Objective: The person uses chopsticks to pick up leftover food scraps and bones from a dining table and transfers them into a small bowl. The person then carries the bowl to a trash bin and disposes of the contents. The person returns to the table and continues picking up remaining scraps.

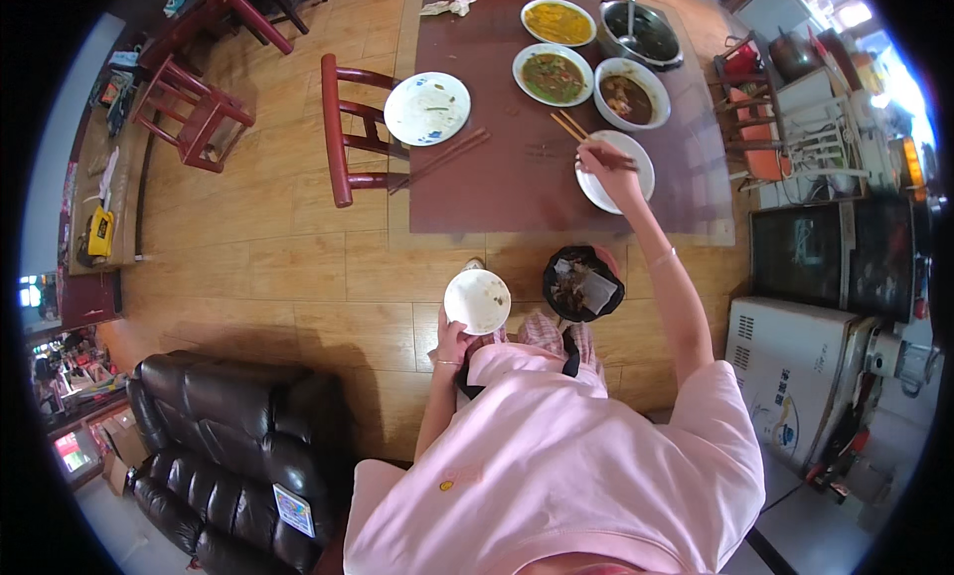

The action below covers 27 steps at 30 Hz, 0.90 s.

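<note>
My left hand point(451, 342) grips a white bowl point(475, 299) by its near rim, low in front of my legs. Dark food scraps stick to the bowl's inside. Over a white plate point(596, 193) near the table's right front, my right hand point(607, 161) holds a pair of wooden chopsticks point(570, 126), which slant up and left. The hand hides part of that plate. Beyond it stand a white bowl of brown stew point(659, 120), a dish of green and red food in sauce point(525, 87), and a dish of yellow food point(585, 32).
The dining table point(514, 187) carries a pot with a ladle point(674, 57), a used plate point(417, 113), chopsticks point(447, 157) and crumpled tissue point(447, 7). A lined trash bin point(574, 288) stands below its front edge. Red wooden chair point(339, 131) at left; black leather recliner point(209, 396) behind.
</note>
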Each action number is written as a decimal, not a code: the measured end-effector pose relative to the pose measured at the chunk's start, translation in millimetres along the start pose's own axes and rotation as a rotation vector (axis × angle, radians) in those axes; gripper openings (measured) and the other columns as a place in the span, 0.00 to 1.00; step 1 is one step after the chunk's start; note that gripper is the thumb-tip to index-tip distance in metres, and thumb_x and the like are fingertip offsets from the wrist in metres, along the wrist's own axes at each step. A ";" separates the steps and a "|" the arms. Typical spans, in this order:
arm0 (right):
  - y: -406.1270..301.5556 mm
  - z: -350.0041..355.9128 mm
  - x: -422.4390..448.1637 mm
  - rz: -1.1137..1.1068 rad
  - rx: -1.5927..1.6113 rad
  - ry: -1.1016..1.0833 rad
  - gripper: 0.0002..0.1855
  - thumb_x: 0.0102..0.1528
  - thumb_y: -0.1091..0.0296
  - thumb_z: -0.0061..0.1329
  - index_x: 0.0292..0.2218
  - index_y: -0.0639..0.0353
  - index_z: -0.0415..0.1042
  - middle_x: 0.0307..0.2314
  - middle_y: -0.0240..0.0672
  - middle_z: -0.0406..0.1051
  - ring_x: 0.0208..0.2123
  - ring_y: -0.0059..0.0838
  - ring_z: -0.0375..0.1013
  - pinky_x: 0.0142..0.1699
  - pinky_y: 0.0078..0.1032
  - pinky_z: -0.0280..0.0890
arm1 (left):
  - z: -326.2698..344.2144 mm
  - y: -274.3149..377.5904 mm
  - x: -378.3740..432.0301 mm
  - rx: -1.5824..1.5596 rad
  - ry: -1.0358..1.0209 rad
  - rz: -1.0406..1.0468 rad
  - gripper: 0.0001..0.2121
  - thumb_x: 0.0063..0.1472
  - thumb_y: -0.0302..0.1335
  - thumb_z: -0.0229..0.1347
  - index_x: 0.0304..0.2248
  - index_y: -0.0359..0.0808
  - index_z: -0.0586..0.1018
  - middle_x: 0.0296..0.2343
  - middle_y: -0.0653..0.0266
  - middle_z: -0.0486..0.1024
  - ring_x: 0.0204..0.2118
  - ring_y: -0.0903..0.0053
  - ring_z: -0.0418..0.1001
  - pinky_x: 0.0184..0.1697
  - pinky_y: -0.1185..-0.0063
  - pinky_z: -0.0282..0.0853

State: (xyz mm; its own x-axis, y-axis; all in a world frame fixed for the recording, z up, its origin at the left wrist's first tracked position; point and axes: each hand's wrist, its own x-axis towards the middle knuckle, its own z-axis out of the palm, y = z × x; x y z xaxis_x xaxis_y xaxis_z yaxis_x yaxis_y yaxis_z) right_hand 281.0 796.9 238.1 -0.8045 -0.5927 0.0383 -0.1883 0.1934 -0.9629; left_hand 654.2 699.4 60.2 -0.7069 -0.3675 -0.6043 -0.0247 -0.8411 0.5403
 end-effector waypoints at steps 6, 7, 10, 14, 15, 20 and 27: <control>2.2 47.4 103.0 -0.054 -0.193 -0.015 0.05 0.50 0.74 0.47 0.29 0.66 0.70 0.19 0.29 0.69 0.21 0.17 0.70 0.26 0.14 0.64 | -6.6 72.5 13.9 0.004 -0.018 0.025 0.34 0.44 0.19 0.42 0.54 0.45 0.53 0.46 0.58 0.60 0.46 0.66 0.64 0.41 0.67 0.70; 2.1 53.4 111.3 -0.048 -0.199 -0.019 0.05 0.50 0.74 0.47 0.29 0.66 0.70 0.19 0.30 0.69 0.21 0.17 0.70 0.26 0.14 0.64 | -10.1 76.4 16.7 0.007 -0.001 0.015 0.34 0.44 0.19 0.42 0.54 0.45 0.52 0.46 0.58 0.60 0.46 0.66 0.64 0.41 0.67 0.70; 10.4 58.2 126.6 -0.061 -0.197 -0.054 0.06 0.50 0.73 0.46 0.30 0.66 0.70 0.19 0.30 0.68 0.20 0.18 0.70 0.26 0.14 0.64 | -14.5 84.4 23.6 0.018 0.045 0.000 0.35 0.43 0.19 0.43 0.54 0.45 0.52 0.46 0.58 0.60 0.46 0.65 0.64 0.41 0.67 0.71; 1.4 58.2 134.7 -0.046 -0.263 -0.057 0.07 0.51 0.72 0.46 0.30 0.67 0.70 0.19 0.30 0.69 0.19 0.18 0.69 0.26 0.14 0.63 | -14.3 91.2 33.2 -0.022 0.058 0.007 0.35 0.43 0.18 0.43 0.54 0.45 0.51 0.46 0.58 0.60 0.46 0.65 0.65 0.41 0.66 0.71; -1.3 57.4 134.7 -0.032 -0.257 -0.062 0.07 0.51 0.72 0.46 0.29 0.67 0.70 0.19 0.30 0.69 0.19 0.17 0.69 0.26 0.14 0.63 | -14.0 92.7 36.0 -0.028 0.051 0.011 0.35 0.43 0.18 0.43 0.54 0.45 0.51 0.46 0.58 0.60 0.46 0.65 0.65 0.41 0.67 0.71; -12.5 45.3 135.9 0.033 -0.256 -0.089 0.07 0.51 0.72 0.46 0.29 0.68 0.70 0.19 0.30 0.69 0.20 0.17 0.68 0.26 0.13 0.63 | 2.5 110.7 46.3 0.029 0.031 -0.051 0.35 0.44 0.18 0.44 0.54 0.46 0.52 0.47 0.59 0.58 0.47 0.67 0.64 0.41 0.70 0.71; -2.0 44.7 149.0 0.051 -0.184 -0.141 0.08 0.51 0.71 0.47 0.29 0.68 0.70 0.19 0.31 0.69 0.20 0.18 0.68 0.27 0.15 0.63 | 24.4 116.5 51.1 0.062 0.025 0.056 0.36 0.43 0.23 0.47 0.55 0.45 0.52 0.49 0.60 0.56 0.48 0.67 0.62 0.41 0.71 0.71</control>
State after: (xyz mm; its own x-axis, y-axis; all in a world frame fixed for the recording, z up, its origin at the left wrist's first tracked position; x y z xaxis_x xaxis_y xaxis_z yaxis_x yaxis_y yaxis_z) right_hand 186.7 673.3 233.7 -0.7312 -0.6795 -0.0593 -0.2596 0.3577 -0.8970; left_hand 597.9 592.3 106.6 -0.6903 -0.4239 -0.5864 -0.0298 -0.7931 0.6084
